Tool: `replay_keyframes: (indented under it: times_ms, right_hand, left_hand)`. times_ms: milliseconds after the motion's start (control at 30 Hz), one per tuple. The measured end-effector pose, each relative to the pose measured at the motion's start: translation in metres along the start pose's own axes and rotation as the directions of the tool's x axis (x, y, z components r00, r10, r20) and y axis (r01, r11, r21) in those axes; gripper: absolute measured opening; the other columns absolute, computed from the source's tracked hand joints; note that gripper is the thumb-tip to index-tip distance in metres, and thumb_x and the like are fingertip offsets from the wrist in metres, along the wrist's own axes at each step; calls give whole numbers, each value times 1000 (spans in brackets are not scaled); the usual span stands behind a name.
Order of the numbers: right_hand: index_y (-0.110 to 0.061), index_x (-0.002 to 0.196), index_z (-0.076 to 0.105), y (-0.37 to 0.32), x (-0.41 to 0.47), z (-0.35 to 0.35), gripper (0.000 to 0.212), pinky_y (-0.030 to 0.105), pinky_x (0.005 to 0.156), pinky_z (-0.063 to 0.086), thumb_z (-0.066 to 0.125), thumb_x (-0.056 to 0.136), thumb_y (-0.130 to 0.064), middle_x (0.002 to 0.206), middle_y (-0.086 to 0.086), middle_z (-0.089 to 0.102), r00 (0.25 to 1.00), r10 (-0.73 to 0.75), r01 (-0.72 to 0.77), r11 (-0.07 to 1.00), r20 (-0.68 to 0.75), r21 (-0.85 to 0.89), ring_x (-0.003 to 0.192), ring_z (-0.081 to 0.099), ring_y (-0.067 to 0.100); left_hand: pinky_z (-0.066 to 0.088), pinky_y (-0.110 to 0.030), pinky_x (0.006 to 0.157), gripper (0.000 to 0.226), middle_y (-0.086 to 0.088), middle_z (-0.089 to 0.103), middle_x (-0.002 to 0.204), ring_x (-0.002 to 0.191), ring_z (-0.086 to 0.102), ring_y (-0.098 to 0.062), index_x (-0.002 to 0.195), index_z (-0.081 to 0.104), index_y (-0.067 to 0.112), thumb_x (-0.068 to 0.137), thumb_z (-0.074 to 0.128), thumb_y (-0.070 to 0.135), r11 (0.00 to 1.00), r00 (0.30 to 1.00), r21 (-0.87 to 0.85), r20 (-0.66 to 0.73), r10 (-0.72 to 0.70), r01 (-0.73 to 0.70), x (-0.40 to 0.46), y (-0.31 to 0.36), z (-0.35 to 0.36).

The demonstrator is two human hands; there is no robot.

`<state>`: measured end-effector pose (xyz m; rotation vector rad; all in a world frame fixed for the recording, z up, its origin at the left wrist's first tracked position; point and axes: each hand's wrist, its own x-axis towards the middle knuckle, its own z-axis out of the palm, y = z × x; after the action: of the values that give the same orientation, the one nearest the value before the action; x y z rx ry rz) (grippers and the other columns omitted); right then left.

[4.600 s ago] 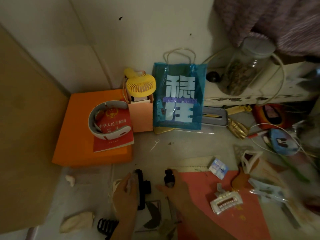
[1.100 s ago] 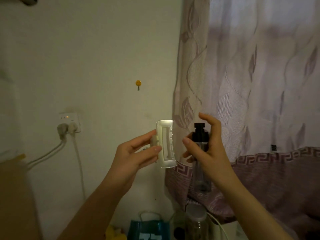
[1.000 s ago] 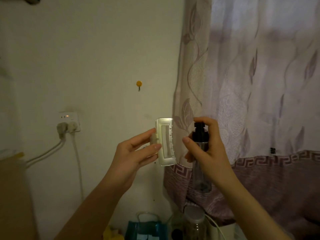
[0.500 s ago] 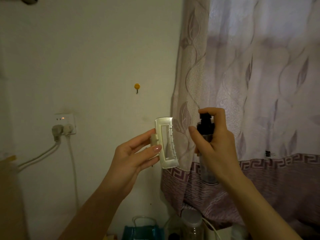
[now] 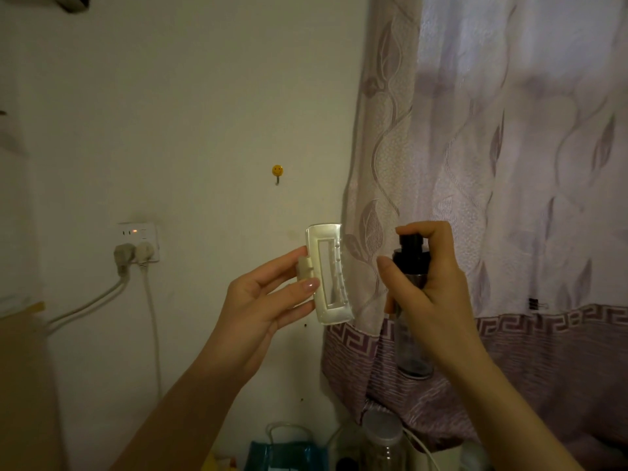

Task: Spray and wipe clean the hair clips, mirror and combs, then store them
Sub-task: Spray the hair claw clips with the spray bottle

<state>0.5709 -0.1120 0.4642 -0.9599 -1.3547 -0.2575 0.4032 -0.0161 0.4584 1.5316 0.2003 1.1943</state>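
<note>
The left hand holds a pearly cream rectangular plastic hair claw clip upright in the air at chest height, its thumb and fingers pinching the small hinge tab on the clip's left edge, so the open rectangular frame and its row of teeth face right; just beside it, apart and not touching, the right hand grips a slim clear spray bottle with a black pump head, thumb and lower fingers wrapped round the neck and the forefinger curled over the top of the pump; the hand covers the bottle's middle, and only the black head above and the clear base below show; the nozzle side faces the clip across a narrow gap; behind the clip stands a plain off-white wall bearing a small yellow smiley-face hook above the clip and, well to the left, a white wall socket with two grey plugs and their cables trailing down; behind the bottle hangs a mauve patterned curtain with a darker key-pattern band low down; a small black binder clip sits on that band; at the bottom edge, between the forearms, peep the top of a blue handled bag and a clear jar with a pale lid, both cut off by the frame.
</note>
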Motion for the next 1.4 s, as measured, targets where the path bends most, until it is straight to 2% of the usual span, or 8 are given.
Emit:
replay_keyframes:
  times_ms: [400, 533, 600, 767, 867, 1033, 1167, 1400]
  right_hand:
    - [-40, 104, 46, 15, -21, -5, 33, 34, 51, 51, 65, 89, -17, 72, -2, 58, 999, 32, -32, 999, -4, -1, 52, 55, 15]
    - [-44, 104, 44, 14, -26, -3, 34, 14, 54, 44, 61, 84, -22, 79, -11, 59, 998, -69, 69, 994, -2, -80, 59, 57, 9]
    - [-49, 102, 42, 14, -28, -2, 37, 11, 54, 43, 61, 84, -23, 79, -12, 59, 998, -59, 60, 995, 9, -78, 59, 59, 10]
    - [-49, 95, 41, 15, -33, -1, 32, 16, 50, 45, 60, 83, -26, 80, -6, 59, 999, -43, 44, 993, 16, -105, 56, 59, 14]
    - [-42, 96, 42, 16, -36, -1, 27, 30, 49, 49, 61, 85, -25, 73, 0, 57, 1000, -17, 17, 996, -3, -93, 52, 56, 19]
    - [-40, 103, 47, 16, -35, -2, 33, 46, 51, 51, 67, 86, -21, 71, 6, 55, 996, 85, -83, 995, -26, 64, 53, 55, 27]
    - [-36, 112, 48, 9, -31, -3, 47, 35, 50, 52, 68, 72, -25, 78, 13, 58, 969, 245, -237, 926, 10, 294, 56, 59, 29]
    - [-38, 129, 43, 8, -33, 6, 75, 30, 52, 55, 73, 62, -23, 98, 10, 71, 904, 417, -414, 801, 92, 432, 89, 69, 27]
  left_hand:
    - [56, -25, 74, 51, -2, 70, 112, 102, 68, -16, 114, 66, 22, 63, 69, 16, 1000, 1000, 11, -19, 13, -13, -3, 4, -1]
    - [56, -24, 74, 53, -2, 70, 113, 102, 67, -15, 117, 65, 20, 64, 68, 14, 1000, 1000, 6, -25, 19, -19, -2, 6, 1]
    - [56, -25, 74, 54, -2, 69, 114, 103, 67, -15, 118, 64, 20, 64, 68, 14, 1000, 999, 5, -31, 22, -21, -2, 7, 2]
    - [57, -27, 75, 54, -2, 69, 114, 103, 67, -15, 118, 64, 19, 64, 69, 15, 1000, 999, 0, -37, 25, -25, -2, 9, 2]
    - [57, -26, 74, 53, -1, 70, 113, 102, 67, -15, 116, 65, 20, 64, 68, 14, 1000, 999, -8, -32, 23, -23, -2, 8, 3]
    - [56, -26, 75, 50, -4, 70, 112, 102, 67, -16, 114, 66, 20, 64, 69, 14, 1000, 1000, -13, -15, 11, -11, -3, 7, 4]
    - [56, -25, 73, 49, -4, 70, 112, 101, 68, -16, 114, 66, 20, 65, 68, 14, 1000, 1000, -16, -15, 1, -1, -4, 5, 5]
    - [57, -25, 73, 51, -2, 70, 111, 99, 69, -16, 117, 63, 18, 67, 66, 12, 999, 1000, -40, -8, 19, -19, -6, 2, 13]
